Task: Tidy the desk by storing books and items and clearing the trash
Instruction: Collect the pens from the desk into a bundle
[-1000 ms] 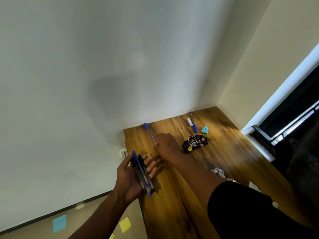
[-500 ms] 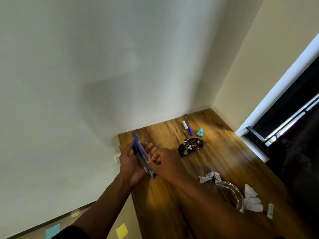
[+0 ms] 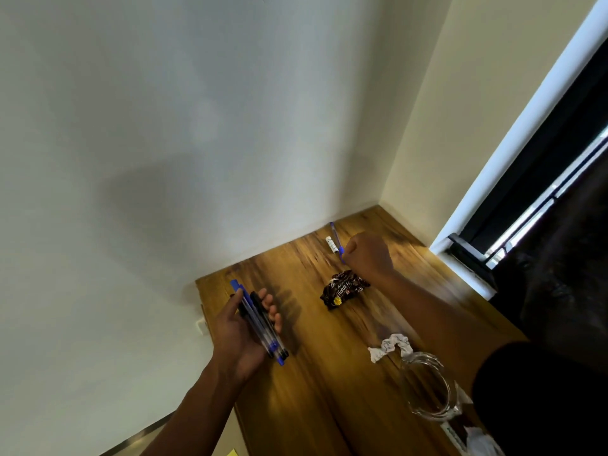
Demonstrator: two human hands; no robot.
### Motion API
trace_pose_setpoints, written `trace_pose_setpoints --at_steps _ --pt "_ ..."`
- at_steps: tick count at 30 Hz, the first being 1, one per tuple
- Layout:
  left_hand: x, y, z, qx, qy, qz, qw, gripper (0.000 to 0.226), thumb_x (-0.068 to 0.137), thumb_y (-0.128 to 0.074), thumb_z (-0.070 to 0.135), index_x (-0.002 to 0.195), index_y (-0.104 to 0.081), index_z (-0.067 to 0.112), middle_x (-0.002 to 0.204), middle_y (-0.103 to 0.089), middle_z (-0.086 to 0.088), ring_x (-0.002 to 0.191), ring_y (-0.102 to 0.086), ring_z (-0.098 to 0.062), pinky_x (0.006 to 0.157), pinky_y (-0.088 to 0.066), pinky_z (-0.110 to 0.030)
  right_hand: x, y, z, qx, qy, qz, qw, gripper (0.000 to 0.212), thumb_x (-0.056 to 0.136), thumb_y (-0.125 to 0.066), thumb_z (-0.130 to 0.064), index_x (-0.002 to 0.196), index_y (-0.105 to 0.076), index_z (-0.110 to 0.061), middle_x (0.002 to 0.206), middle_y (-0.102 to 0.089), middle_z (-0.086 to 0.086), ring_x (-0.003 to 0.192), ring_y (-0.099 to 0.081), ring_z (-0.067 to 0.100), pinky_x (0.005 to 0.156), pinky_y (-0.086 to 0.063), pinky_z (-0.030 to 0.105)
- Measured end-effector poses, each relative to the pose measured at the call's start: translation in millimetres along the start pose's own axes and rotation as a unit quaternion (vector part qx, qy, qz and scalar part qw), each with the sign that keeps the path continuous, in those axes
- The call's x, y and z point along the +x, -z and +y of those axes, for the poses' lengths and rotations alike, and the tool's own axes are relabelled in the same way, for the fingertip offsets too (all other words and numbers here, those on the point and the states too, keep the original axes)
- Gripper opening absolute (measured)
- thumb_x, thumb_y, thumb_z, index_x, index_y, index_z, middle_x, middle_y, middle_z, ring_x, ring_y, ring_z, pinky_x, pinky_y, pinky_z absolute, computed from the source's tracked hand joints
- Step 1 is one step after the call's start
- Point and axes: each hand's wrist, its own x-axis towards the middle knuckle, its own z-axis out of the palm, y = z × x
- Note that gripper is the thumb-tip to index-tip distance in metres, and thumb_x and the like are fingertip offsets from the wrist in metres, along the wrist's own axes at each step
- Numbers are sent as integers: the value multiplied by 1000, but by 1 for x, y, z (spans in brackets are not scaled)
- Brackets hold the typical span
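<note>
Left hand (image 3: 241, 337): gripping bundle of pens (image 3: 258, 324) over bench (image 3: 316, 373) edge. Right hand (image 3: 368, 255): fingers curling at blue pen (image 3: 337, 240) near back wall; whether it's gripping, can't tell. White tube (image 3: 332, 245) lying beside it. Dark wrapper (image 3: 343, 289), crumpled paper (image 3: 390, 347), glass jar (image 3: 427, 386) sitting on bench.

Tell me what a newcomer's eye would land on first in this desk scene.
First, the bundle of pens gripped in the left hand over the desk's near-left edge. Next, the right hand stretched to the far corner, fingers curled at a blue pen lying beside a small white tube. Between them lie a dark snack wrapper and crumpled paper.
</note>
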Motion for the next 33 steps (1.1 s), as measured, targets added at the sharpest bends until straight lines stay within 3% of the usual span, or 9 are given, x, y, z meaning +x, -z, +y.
trace_pose_setpoints --at_steps 3,7,11,17,22,28,33 --pt "2 -3 -2 -1 3 -9 1000 55 96 -56 49 134 -58 10 99 -64 -5 84 -59 -19 72 -53 -32 27 -7 13 -52 -12 -22 998 12 77 -77 -17 75 -69 -8 74 -68 3 72 -69 22 63 -60 36" --pt "7 -7 -3 3 17 -20 1000 53 97 -56 49 134 -57 11 98 -63 -5 84 -60 -20 75 -53 -33 37 -17 16 -86 -8 -26 996 39 71 -89 -36 76 -58 -13 78 -63 3 71 -64 19 54 -50 28" --pt "10 -12 -3 4 24 -27 999 52 97 -55 49 134 -57 12 100 -63 -5 85 -61 -20 76 -53 -34 35 -20 14 -95 -13 -14 995 37 76 -85 -32 83 -54 -14 87 -62 6 75 -61 22 57 -45 28" --pt "11 -14 -8 6 42 -32 999 55 96 -58 51 134 -56 11 102 -63 -6 88 -61 -21 81 -51 -35 26 -16 17 -112 -16 -6 994 33 79 -83 -32 91 -61 -11 86 -60 3 76 -60 20 55 -41 27" --pt "4 -22 -13 -3 54 -43 998 60 96 -57 54 135 -56 8 103 -63 -8 89 -60 -22 82 -51 -36 20 -13 16 -129 -35 -25 991 36 76 -82 -37 91 -57 -16 85 -56 1 78 -58 20 56 -42 27" --pt "-9 -25 -7 -18 65 -56 996 74 92 -53 66 136 -57 5 106 -64 -10 92 -61 -25 85 -52 -38 10 7 1 -61 -63 30 996 25 82 -73 -43 81 -64 -20 73 -62 -4 72 -65 18 60 -51 28" --pt "-20 -35 -12 -13 85 -46 995 76 92 -57 63 140 -55 5 111 -66 -12 98 -64 -27 89 -54 -40 -25 56 -12 37 8 71 997 23 86 -73 -41 77 -68 -21 72 -67 -11 69 -60 4 58 -41 22"
